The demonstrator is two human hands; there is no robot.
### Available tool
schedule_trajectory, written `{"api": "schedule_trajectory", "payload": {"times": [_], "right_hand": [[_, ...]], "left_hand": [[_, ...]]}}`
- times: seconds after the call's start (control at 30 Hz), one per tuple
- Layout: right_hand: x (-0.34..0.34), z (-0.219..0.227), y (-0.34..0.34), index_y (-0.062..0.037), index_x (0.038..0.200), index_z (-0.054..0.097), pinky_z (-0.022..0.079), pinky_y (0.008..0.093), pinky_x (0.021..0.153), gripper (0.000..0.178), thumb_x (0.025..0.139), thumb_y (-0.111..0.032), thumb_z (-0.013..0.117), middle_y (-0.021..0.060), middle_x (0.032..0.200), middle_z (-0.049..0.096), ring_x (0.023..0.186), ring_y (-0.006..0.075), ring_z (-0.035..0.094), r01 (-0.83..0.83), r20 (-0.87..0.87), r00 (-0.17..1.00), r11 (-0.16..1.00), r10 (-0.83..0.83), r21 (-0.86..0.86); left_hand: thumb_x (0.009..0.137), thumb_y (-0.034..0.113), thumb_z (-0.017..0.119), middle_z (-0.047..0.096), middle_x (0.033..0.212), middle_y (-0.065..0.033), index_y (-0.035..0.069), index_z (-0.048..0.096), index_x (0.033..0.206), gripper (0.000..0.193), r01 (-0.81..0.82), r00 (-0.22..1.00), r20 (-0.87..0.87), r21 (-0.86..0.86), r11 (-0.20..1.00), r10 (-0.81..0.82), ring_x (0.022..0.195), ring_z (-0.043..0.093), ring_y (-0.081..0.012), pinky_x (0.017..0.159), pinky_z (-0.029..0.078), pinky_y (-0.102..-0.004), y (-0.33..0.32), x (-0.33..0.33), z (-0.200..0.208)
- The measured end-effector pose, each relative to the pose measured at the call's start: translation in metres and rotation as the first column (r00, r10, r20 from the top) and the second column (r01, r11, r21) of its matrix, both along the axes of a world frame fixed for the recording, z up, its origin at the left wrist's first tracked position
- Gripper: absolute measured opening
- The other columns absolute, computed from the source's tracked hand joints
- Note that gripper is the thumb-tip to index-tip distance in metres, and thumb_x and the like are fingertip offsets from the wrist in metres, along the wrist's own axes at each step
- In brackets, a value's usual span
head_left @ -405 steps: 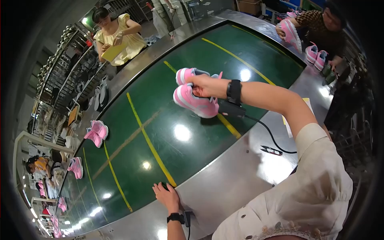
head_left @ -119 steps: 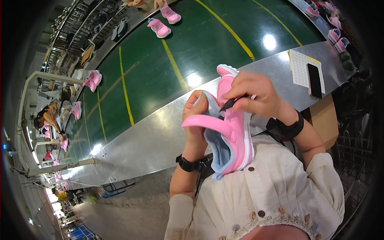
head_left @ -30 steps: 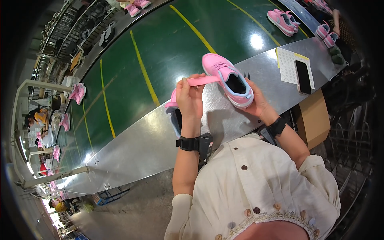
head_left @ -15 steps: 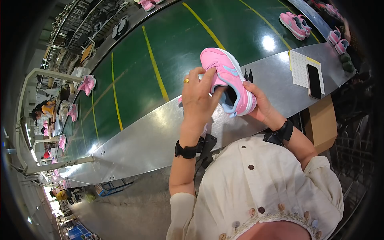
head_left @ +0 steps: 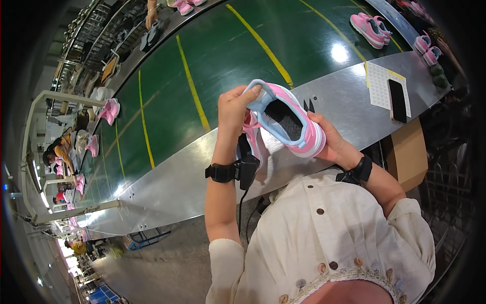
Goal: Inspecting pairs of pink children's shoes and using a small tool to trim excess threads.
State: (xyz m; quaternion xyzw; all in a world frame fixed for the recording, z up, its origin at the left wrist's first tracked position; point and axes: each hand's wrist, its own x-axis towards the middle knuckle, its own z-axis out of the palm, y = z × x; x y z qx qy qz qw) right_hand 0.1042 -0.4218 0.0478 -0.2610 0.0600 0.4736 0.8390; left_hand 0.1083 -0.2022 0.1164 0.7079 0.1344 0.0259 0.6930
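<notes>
A pink sneaker (head_left: 310, 133) with light blue lining and a white sole is held up over the metal ledge, its dark insole showing through the opening. My left hand (head_left: 234, 107) pinches the sneaker's tongue and pulls it up and back, thumb on the blue inner side. Around the heel, my right hand (head_left: 331, 136) grips from the right, with its fingers partly hidden beneath. A second pink sneaker (head_left: 254, 144) rests on the ledge below my left hand, partly covered by the held one. Just past my right fingertips, the dark pointed tips of a tool (head_left: 309, 106) show.
A green conveyor belt (head_left: 167, 109) with yellow lines runs beyond the metal ledge (head_left: 172, 185). A phone (head_left: 398, 101) lies on a sticker sheet (head_left: 377, 86) at right, above a cardboard box (head_left: 407, 154). Pink sneakers (head_left: 369, 30) stand on the belt. Another person's hand (head_left: 151, 15) is across it.
My left hand has moved from the sneaker's laces to its tongue, now pulled open. The sneaker has tilted so its inside faces me. Another person's hand has appeared across the belt.
</notes>
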Motion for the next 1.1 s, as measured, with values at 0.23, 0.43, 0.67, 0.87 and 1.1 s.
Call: {"api": "schedule_trajectory", "payload": {"times": [0.23, 0.43, 0.67, 0.87, 1.1], "right_hand": [[-0.002, -0.004, 0.002, -0.0112, 0.118, 0.051, 0.049, 0.0359, 0.088, 0.042, 0.087, -0.039, 0.056, 0.0070, 0.113, 0.059, 0.103, 0.0178, 0.058, -0.011, -0.079, 0.997, 0.998, 0.006, -0.062], [0.002, -0.038, -0.005, -0.0112, 0.119, 0.053, 0.042, 0.0169, 0.054, 0.034, 0.091, -0.032, 0.053, -0.0066, 0.080, 0.058, 0.054, 0.0002, 0.045, -0.097, 0.071, 0.992, 0.991, 0.104, -0.093], [0.004, -0.092, 0.016, -0.0053, 0.114, 0.059, 0.020, 0.0171, 0.036, 0.031, 0.089, -0.022, 0.056, -0.0074, 0.072, 0.056, 0.042, -0.0012, 0.030, 0.035, 0.377, 0.864, 0.708, 0.333, -0.706], [0.058, -0.122, -0.025, 0.0001, 0.115, 0.052, 0.046, 0.0332, 0.078, 0.030, 0.089, -0.014, 0.053, 0.0101, 0.094, 0.057, 0.083, 0.0221, 0.056, 0.529, 0.825, 0.268, 0.639, 0.498, -0.558], [0.061, -0.115, -0.062, -0.0055, 0.120, 0.052, 0.043, 0.0389, 0.085, 0.042, 0.079, -0.006, 0.059, 0.0159, 0.109, 0.054, 0.097, 0.0320, 0.055, 0.874, 0.591, -0.100, 0.354, 0.801, -0.333]], "left_hand": [[0.081, 0.022, 0.066, 0.048, 0.054, 0.0042, 0.003, 0.063, 0.075, 0.020, 0.023, 0.992, -0.125, -0.104, 0.994, -0.036, 0.039, 0.033, -0.0016, 0.036, 0.021, -0.0190, 0.001, 0.002, -0.006], [0.074, 0.023, 0.069, 0.064, 0.065, -0.0055, 0.001, 0.068, 0.079, 0.022, 0.023, 0.992, 0.110, 0.286, 0.958, -0.057, 0.056, 0.057, -0.0127, 0.051, 0.047, -0.0272, 0.006, 0.013, -0.050], [0.062, 0.013, 0.073, 0.058, 0.104, -0.0178, 0.003, 0.060, 0.098, 0.040, 0.091, 0.953, 0.102, 0.803, 0.589, -0.286, 0.097, 0.053, -0.0335, 0.081, 0.044, -0.0410, 0.010, -0.018, -0.070], [0.066, 0.017, 0.073, 0.048, 0.120, -0.0205, 0.003, 0.048, 0.120, 0.060, -0.394, 0.809, 0.570, 0.706, 0.588, -0.141, 0.115, 0.044, -0.0384, 0.096, 0.038, -0.0419, 0.051, -0.070, -0.044], [0.082, 0.041, 0.059, 0.051, 0.121, -0.0208, 0.003, 0.043, 0.128, 0.062, -0.332, 0.932, 0.028, 0.471, 0.817, 0.363, 0.114, 0.048, -0.0325, 0.098, 0.036, -0.0402, 0.057, -0.122, -0.105]]}}
